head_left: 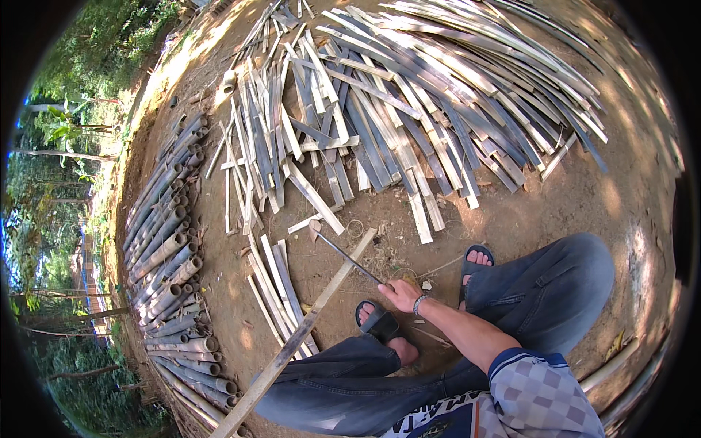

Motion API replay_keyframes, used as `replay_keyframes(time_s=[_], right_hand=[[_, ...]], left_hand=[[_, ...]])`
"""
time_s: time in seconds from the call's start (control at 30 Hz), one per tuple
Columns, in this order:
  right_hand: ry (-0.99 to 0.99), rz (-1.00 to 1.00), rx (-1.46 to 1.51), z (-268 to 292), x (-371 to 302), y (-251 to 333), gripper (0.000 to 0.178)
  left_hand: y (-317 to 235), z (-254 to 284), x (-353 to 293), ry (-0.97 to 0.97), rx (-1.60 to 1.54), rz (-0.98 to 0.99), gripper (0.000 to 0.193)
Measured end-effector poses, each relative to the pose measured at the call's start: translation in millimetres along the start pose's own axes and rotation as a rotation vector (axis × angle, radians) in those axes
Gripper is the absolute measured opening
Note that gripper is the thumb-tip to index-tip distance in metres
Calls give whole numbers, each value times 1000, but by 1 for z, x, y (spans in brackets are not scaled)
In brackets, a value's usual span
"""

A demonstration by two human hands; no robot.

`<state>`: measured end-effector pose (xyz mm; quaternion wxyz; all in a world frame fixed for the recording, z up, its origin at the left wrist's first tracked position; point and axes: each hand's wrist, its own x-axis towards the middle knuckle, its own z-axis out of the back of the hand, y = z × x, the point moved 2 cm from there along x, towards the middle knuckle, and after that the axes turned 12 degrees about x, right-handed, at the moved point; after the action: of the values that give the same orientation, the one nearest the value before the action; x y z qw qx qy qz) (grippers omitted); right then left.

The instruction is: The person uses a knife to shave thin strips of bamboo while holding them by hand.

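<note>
My right hand, with a bracelet at the wrist, is closed round the near end of a long thin dark tool. The tool looks like a knife seen edge-on and points away to the left. Its far end reaches a small brown leaf-like piece near the ground. A long split bamboo strip slants from the lower edge up past my left leg. The tool crosses in front of the strip near its far end; I cannot tell whether they touch. My left hand is out of view.
A big spread of split bamboo strips covers the ground ahead. Cut bamboo poles are stacked along the left. A few strips lie beside my left sandal. Trees stand beyond the poles.
</note>
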<state>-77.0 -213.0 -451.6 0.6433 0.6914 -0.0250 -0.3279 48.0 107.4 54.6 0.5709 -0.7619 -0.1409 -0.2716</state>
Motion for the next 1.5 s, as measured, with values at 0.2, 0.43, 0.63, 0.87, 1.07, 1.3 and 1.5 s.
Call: replay_keyframes(time_s=[0.2, 0.43, 0.63, 0.87, 1.07, 1.3, 1.5], right_hand=[[-76, 18, -30, 4, 15, -10, 56], [63, 51, -77, 20, 3, -8, 58], [-34, 28, -34, 9, 1, -15, 57], [-45, -76, -14, 6, 4, -20, 58], [-103, -105, 7, 6, 10, -37, 62], [-78, -120, 59, 12, 11, -38, 68], [-189, -71, 4, -1, -2, -21, 67]], left_hand=[[-1, -1, 2, -2, 37, -13, 49], [-1, -5, 1, 7, 42, 5, 50], [1, 3, 8, -20, 46, 4, 51], [1, 2, 10, -89, 59, 26, 51], [0, 0, 13, 56, 18, 22, 51], [0, -18, 10, 86, -31, 1, 53], [-4, -11, 12, 102, 1, -6, 53]])
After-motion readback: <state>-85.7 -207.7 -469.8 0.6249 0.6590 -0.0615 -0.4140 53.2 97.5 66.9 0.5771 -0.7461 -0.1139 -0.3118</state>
